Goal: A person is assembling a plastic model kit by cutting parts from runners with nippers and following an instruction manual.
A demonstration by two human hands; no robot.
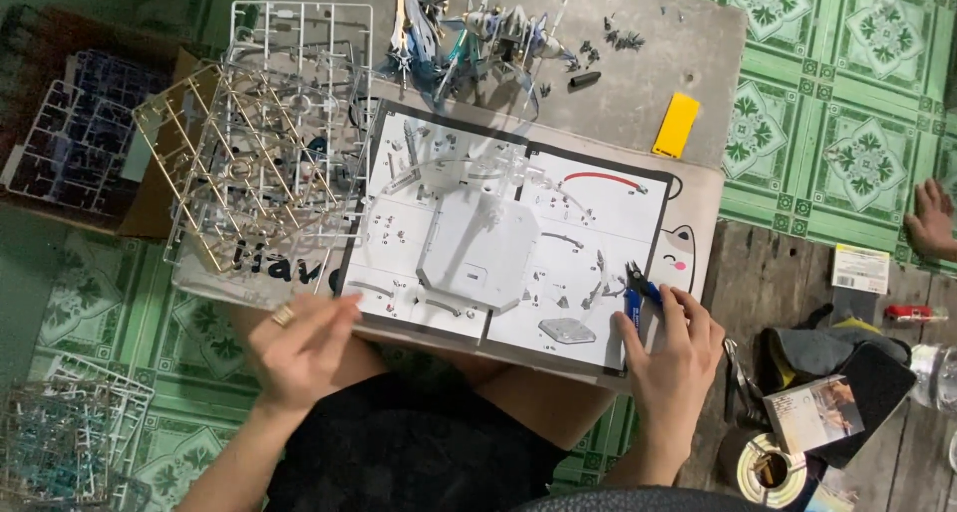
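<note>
The person's right hand (670, 357) rests at the lower right corner of an open instruction booklet (518, 233), its fingers closed around a pair of blue-handled nippers (638, 288) whose dark tips point up over the page. The left hand (299, 347) lies at the booklet's lower left corner, fingers loosely extended and flat, grasping nothing; a gold ring (283, 316) shows on one finger.

The booklet lies spread on a brownish-grey worktop (648, 83) across the person's lap. On its middle sits a pale grey hexagonal base plate (478, 248), with a clear curved part just above it. To the left of the booklet, a stack of plastic part frames (264, 163) in gold, clear and white overlaps the worktop's edge. At the top of the worktop lies a partly built model (469, 33) in white and blue, with dark small bits scattered to its right and a yellow flat piece (676, 124) near the right edge.

More part frames lie on the green patterned floor at lower left. Another person's hand (932, 218) shows at the far right edge, well apart.
</note>
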